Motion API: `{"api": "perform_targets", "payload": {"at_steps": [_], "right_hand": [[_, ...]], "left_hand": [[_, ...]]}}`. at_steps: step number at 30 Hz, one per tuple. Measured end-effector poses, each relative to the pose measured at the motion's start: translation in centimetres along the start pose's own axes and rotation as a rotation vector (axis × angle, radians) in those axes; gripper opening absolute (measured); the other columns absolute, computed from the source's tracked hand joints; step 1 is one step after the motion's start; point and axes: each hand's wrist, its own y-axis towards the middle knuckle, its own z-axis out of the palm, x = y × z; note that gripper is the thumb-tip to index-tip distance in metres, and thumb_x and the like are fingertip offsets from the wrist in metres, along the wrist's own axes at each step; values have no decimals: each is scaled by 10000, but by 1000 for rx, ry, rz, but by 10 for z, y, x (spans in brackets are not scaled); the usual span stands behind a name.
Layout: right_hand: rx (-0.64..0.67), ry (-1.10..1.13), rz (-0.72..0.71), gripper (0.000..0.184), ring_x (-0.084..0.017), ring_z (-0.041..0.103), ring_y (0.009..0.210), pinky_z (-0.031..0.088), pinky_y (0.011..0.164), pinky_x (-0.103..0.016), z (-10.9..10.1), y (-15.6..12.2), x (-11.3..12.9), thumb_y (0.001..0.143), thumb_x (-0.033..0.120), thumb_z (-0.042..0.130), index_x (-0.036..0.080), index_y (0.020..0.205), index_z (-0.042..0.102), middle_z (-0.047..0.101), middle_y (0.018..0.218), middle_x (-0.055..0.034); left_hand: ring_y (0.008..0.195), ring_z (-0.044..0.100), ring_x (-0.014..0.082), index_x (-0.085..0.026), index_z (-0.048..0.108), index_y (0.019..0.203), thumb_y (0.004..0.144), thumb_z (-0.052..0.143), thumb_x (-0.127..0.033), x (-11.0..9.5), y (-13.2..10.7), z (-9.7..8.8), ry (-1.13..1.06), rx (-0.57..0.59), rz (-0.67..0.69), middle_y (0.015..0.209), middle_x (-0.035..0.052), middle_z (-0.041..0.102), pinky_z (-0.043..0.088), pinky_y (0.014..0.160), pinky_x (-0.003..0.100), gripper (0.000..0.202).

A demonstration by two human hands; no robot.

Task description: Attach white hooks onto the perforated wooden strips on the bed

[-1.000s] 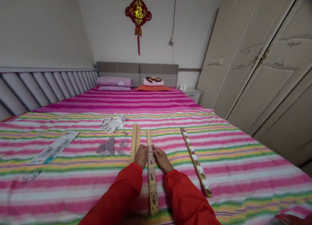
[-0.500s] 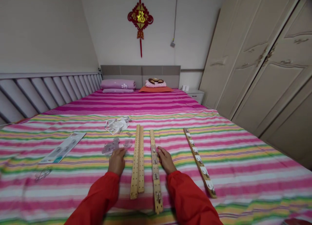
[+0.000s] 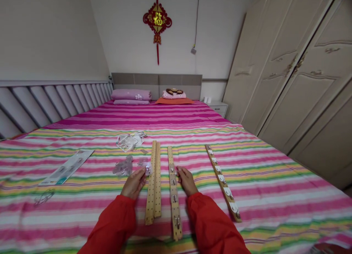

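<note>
My left hand (image 3: 134, 183) pinches a small clear plastic hook (image 3: 147, 168) just left of two bare wooden strips with rows of holes (image 3: 152, 188). My right hand (image 3: 187, 180) is at the right edge of another wooden strip (image 3: 176, 210), which has several clear hooks with metal parts along it. Its fingers are bent together beside the upper hook; whether anything is between them is hidden. More clear hooks (image 3: 123, 166) lie in a loose pile beyond my left hand. At the right lies a wooden strip with white round hooks (image 3: 227, 191).
Crumpled clear packaging (image 3: 130, 141) lies beyond the hooks. A flat package with hooks (image 3: 68, 167) and a thin wire-like loop (image 3: 44, 197) lie at the left. All rest on a striped bedspread (image 3: 264, 180). A bed rail (image 3: 55, 100) and a wardrobe (image 3: 291, 100) flank the bed.
My left hand has moved slightly right and lifted a clear hook from the bed. My right hand stays beside the strip. The view has shifted slightly.
</note>
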Motion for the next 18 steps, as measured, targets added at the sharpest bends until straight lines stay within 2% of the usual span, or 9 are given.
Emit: {"api": "perform_targets", "payload": {"at_steps": [5, 9, 11, 14, 18], "right_hand": [[-23, -45, 0, 434, -96, 395, 431, 311, 415, -221, 0, -11, 4, 727, 606, 551, 176, 682, 591, 489, 545, 44], [-56, -85, -25, 400, -113, 411, 462, 335, 451, -234, -1, -29, 2, 761, 568, 531, 178, 770, 615, 501, 569, 40], [-54, -123, -40, 388, -123, 415, 481, 350, 472, -241, -1, -36, 1, 781, 553, 511, 182, 759, 625, 494, 561, 39], [-34, -215, -100, 424, -150, 449, 543, 382, 526, -257, 0, -42, 3, 808, 550, 470, 197, 608, 594, 486, 527, 25], [-26, -309, -162, 479, -176, 483, 618, 403, 581, -282, 0, -44, 4, 817, 560, 440, 206, 513, 551, 530, 554, -4]], "left_hand": [[538, 560, 52, -160, 656, 791, 746, 659, -210, 3, -24, 15, -115, 86, -133, 663, -5, 657, 449, 504, 133, 68], [644, 627, 70, -162, 651, 825, 769, 628, -140, 13, -43, 27, -177, 117, -265, 780, 32, 697, 487, 578, 147, 64], [750, 657, 95, -161, 653, 842, 755, 650, -147, 20, -50, 36, -199, 158, -275, 864, 56, 707, 515, 686, 179, 88], [855, 667, 134, -159, 654, 836, 721, 690, -181, 29, -55, 53, -204, 186, -242, 915, 77, 707, 507, 828, 240, 123], [814, 674, 132, -168, 634, 790, 722, 674, -172, 37, -56, 69, -211, 187, -286, 854, 59, 710, 512, 787, 246, 79]]}}
